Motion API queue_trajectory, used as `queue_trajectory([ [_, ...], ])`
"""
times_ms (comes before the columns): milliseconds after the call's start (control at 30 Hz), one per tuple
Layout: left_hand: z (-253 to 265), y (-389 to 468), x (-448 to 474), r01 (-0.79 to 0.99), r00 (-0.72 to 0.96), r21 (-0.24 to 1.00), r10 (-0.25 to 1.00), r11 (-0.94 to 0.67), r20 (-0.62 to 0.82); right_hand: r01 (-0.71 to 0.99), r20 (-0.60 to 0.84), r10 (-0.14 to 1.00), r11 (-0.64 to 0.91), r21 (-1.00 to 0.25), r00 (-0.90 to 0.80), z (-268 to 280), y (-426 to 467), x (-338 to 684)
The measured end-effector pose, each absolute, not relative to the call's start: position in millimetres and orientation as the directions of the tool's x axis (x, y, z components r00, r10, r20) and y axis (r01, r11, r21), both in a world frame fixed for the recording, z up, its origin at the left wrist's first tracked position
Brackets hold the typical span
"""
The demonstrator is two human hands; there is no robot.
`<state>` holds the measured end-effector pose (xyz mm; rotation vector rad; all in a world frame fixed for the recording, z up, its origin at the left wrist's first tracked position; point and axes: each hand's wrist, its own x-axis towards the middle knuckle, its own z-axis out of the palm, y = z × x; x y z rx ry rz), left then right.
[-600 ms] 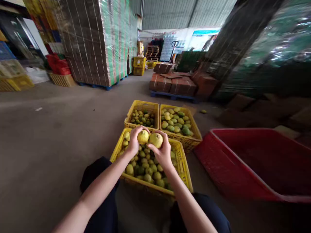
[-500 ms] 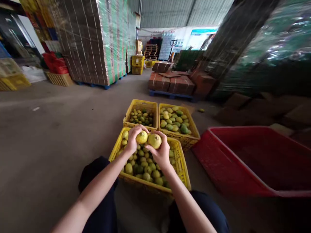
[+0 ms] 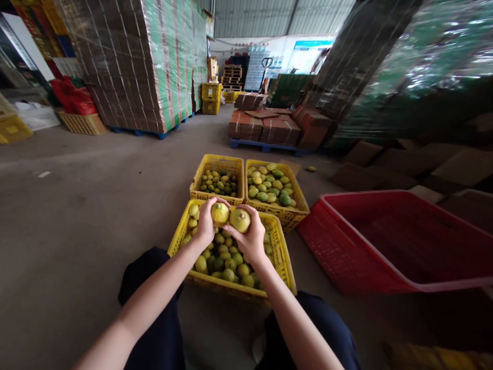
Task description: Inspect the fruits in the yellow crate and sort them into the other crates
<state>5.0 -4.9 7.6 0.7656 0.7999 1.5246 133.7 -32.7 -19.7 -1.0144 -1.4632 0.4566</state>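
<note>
The left hand (image 3: 206, 224) cups one yellow-green fruit (image 3: 220, 214) from its nine o'clock side, fingers curled over the top. The right hand (image 3: 251, 232) grips a second fruit (image 3: 240, 220) from its three o'clock side, thumb low, fingers arched above. The fruits sit side by side, ends facing the camera; whether they touch, I cannot tell. Both forearms are bare, the left rising from between seven and eight o'clock, the right from about five.

Below the hands, at six o'clock, lies a yellow crate (image 3: 285, 262) of similar fruit. A second crate (image 3: 222, 163) of fruit stands near twelve, a third crate (image 3: 290, 222) at two; dark marks on their edges are too small to read. Beyond, toward three, sits a red tub (image 3: 327, 244). Farther off at one o'clock, strapped cardboard (image 3: 280, 132) rests on a blue pallet (image 3: 265, 147), and a blue sign (image 3: 314, 44) bears illegible writing.
</note>
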Motion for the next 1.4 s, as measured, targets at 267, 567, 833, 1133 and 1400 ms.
queue_trajectory([
  [267,14,11,1,-0.902,0.096,0.296,0.815,0.314,-0.572,-0.549,-0.193,0.964,-0.063,-0.834,0.182,-15,-15,127],
  [567,13,9,4,-0.852,0.337,0.239,0.837,0.466,-0.430,-0.842,-0.583,0.812,-0.311,-0.441,0.006,-2,-12,139],
  [833,19,0,15,-0.800,0.354,0.342,0.847,0.494,-0.396,-0.851,-0.437,0.899,-0.246,-0.464,-0.022,-7,-14,145],
  [1133,17,-8,20,-0.795,0.176,0.534,0.952,0.287,-0.249,-0.763,-0.259,0.966,-0.171,-0.623,-0.005,-4,-21,140],
  [1400,19,-2,16,-0.935,0.116,0.261,0.903,0.240,-0.414,-0.859,-0.270,0.962,-0.107,-0.501,0.038,-2,-20,143],
])
